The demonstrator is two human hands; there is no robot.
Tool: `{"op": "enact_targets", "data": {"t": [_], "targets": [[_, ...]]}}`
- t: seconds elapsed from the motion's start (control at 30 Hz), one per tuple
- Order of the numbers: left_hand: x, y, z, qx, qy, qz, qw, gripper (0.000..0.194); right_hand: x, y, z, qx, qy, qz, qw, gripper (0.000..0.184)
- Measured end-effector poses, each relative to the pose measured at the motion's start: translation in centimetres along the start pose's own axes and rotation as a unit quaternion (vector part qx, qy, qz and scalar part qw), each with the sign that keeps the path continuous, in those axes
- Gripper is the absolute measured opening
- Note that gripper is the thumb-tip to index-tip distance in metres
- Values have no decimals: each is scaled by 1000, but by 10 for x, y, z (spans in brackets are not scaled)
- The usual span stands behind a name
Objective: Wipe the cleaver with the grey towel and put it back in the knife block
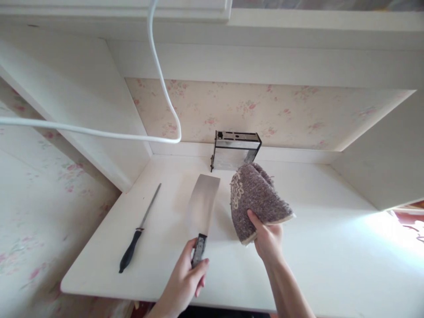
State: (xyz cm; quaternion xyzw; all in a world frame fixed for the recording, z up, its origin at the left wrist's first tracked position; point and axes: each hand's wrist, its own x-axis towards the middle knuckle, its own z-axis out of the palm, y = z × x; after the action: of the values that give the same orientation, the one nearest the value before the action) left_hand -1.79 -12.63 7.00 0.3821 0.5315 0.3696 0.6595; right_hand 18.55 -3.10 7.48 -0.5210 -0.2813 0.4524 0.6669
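Note:
My left hand (188, 274) is closed around the dark handle of a cleaver (205, 198), whose broad blade points away from me over the white tabletop. In my right hand (269, 240) is a folded grey-brown cloth (255, 194) with a pale pattern and light edging; my thumb lies on top and the other fingers are hidden beneath it. The cloth is to the right of the blade, apart from it. To the left a honing steel (134, 245) with a black handle lies on the table.
A silver and black box-shaped device (236, 150) stands at the back by the wall, just beyond the cloth. A white cable (162, 79) hangs across the upper left. White panels (76, 88) flank the white table (318, 265), and a shelf runs above.

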Motion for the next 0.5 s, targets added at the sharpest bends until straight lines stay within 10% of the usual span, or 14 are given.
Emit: {"op": "enact_targets", "data": {"t": [0.33,0.5], "targets": [[-1,11,38,-52,-68,34,996,32,-27,0,4,154,-266,104,946,66],[0,4,35,6,-72,60,996,37,-13,-4,-3,285,-230,212,906,19]]}}
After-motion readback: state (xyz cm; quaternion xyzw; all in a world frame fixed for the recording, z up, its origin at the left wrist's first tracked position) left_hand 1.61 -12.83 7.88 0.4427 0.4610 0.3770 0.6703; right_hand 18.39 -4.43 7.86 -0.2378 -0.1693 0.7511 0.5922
